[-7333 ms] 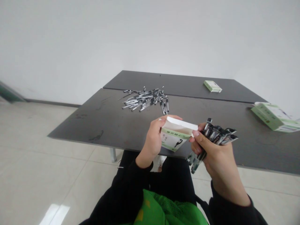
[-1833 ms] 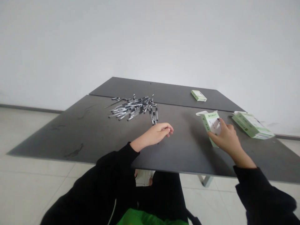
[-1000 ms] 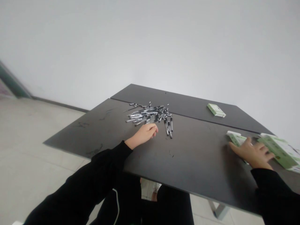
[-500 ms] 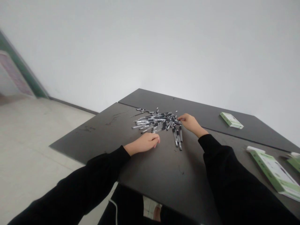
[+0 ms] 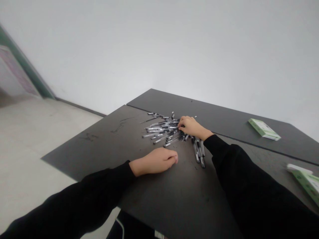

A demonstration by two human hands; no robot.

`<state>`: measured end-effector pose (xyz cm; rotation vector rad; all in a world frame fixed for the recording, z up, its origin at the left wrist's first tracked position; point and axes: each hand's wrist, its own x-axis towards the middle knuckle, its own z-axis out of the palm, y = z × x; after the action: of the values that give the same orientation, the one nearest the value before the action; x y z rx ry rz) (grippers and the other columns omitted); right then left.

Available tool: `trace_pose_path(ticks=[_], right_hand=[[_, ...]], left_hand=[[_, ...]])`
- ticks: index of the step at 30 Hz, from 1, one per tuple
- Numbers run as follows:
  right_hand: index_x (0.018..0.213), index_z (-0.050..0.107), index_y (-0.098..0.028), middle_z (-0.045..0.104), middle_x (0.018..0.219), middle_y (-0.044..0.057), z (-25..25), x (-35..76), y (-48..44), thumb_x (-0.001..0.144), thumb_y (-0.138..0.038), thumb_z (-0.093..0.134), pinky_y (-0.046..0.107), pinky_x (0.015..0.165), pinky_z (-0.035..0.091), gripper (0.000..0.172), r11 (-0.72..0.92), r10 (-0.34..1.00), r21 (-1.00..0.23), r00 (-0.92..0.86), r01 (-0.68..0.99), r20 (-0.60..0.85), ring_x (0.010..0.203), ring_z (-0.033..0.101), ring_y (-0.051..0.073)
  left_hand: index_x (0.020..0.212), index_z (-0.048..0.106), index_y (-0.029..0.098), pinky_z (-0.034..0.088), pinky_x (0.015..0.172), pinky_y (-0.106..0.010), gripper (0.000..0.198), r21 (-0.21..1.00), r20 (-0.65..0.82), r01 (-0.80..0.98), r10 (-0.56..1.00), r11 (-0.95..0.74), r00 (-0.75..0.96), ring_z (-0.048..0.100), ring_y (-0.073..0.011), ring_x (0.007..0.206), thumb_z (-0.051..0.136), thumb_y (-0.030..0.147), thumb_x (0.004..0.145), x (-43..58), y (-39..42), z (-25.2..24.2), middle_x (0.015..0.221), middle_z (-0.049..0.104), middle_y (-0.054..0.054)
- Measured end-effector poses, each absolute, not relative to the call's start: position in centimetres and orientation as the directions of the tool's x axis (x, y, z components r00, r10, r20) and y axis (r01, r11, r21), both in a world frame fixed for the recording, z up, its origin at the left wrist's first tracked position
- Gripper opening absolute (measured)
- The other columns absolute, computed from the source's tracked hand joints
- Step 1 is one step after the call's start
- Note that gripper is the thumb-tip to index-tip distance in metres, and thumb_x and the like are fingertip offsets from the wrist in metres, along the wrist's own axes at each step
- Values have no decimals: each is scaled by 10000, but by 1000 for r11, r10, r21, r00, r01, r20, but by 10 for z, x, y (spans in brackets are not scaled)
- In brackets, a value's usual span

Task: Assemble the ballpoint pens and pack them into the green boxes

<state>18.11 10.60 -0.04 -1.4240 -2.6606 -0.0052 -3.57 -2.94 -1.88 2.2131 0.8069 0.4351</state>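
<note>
While the left hand [image 5: 154, 162] lay curled and empty on the dark tabletop [image 5: 99, 149], just short of the heap of black-and-clear pens [image 5: 161, 131], the right hand [image 5: 193, 127] pressed its closed fingers onto the heap's far edge; whether they pinched any pen could not be determined.

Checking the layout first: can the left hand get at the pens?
Probably yes: the left hand rests just short of the pens, and the right hand, at the pile's far side, isn't in its way.
</note>
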Motion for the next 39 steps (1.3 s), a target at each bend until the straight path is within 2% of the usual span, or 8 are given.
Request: trace_pose_path(ticks=[4, 8, 13, 19, 26, 30, 34, 39], right_hand=[[901, 754, -155, 696, 1052, 122, 5, 182, 97, 878, -151, 531, 399, 908, 307, 224, 538, 838, -32, -530, 842, 126, 1061, 588, 274], [946, 738, -206, 741, 1046, 72, 33, 194, 71, 939, -168, 479, 397, 907, 256, 262, 599, 783, -52, -572, 799, 244, 1010, 629, 233], [968, 740, -226, 752, 987, 53, 51, 188, 16, 980, -207, 493, 374, 889, 258, 248, 769, 630, -64, -738, 636, 242, 951, 634, 201], [938, 729, -198, 742, 906, 52, 41, 175, -5, 1014, -234, 474, 336, 858, 328, 269, 886, 462, -98, -844, 454, 271, 864, 620, 174], [902, 731, -221, 732, 925, 57, 44, 155, -8, 983, -204, 508, 372, 881, 404, 238, 919, 389, -169, -890, 357, 238, 910, 639, 196], [1052, 731, -239, 696, 1177, 98, 55, 155, 20, 929, -236, 576, 422, 954, 444, 197, 841, 541, -260, -752, 475, 377, 1118, 622, 249], [963, 739, -209, 741, 964, 55, 56, 166, 84, 896, -168, 502, 354, 809, 516, 250, 631, 772, -423, -576, 650, 267, 882, 674, 202], [925, 767, -156, 728, 955, 79, 41, 143, 144, 814, -30, 465, 334, 840, 493, 346, 592, 803, -362, -564, 721, 191, 875, 657, 195]], left_hand=[[678, 543, 188, 365, 624, -250, 248, 823, 115, 386, 788, -416, 604, 517, -127, 605, 428, 224, 895, -37, -26, -18, 609, 569, 18], [707, 446, 203, 299, 496, -245, 256, 989, -66, 149, 942, 18, 329, 418, -104, 432, 355, 301, 925, -37, -14, -22, 530, 508, 32], [1041, 467, 193, 362, 524, -244, 406, 873, -223, -191, 717, 448, 661, 573, -143, 528, 388, 579, 944, -30, -21, -15, 686, 632, -24], [1096, 581, 138, 299, 516, -226, 319, 896, -163, -189, 695, 401, 701, 396, -71, 484, 609, 396, 910, -32, -33, -18, 589, 424, 71], [951, 628, 122, 248, 482, -235, 303, 921, -193, -94, 653, 377, 732, 355, -57, 472, 589, 421, 915, -50, -31, -11, 609, 386, 63], [1026, 578, 165, 263, 469, -218, 214, 902, -162, -169, 674, 397, 721, 345, -50, 440, 598, 338, 903, -64, -27, -4, 617, 409, 69], [1126, 546, 178, 246, 449, -199, 247, 910, -191, -183, 771, 371, 608, 325, -45, 430, 574, 287, 906, -88, -13, -4, 639, 443, 60], [1048, 547, 180, 219, 423, -178, 178, 935, -216, -187, 903, 301, 371, 303, -42, 423, 535, 202, 872, -120, 8, -3, 638, 436, 53]])
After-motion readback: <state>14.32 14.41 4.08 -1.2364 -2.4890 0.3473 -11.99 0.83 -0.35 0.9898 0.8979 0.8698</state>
